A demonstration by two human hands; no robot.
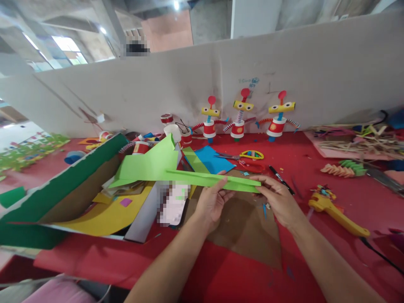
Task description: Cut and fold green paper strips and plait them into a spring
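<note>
Leftmost, an open box (63,189) with a green rim holds a yellow sheet (107,216). Above its right end rises the green paper (151,166); its long folded strip runs rightward, held in the air over a brown card (246,231) on the red table (315,176).

My left hand (212,203) pinches the strip near its middle, thumb on top and fingers below. My right hand (277,201) pinches the right tip likewise.

By my judgement the paper is light, thin and easily creased or torn. It is best gripped along the fold, where doubled layers stiffen it.

Behind the hands lie scissors (249,155); farther right, a yellow glue gun (337,214).

Hidden: my fingertips beneath the strip and the fold's underside. An object beside the box is blurred beyond telling.
</note>
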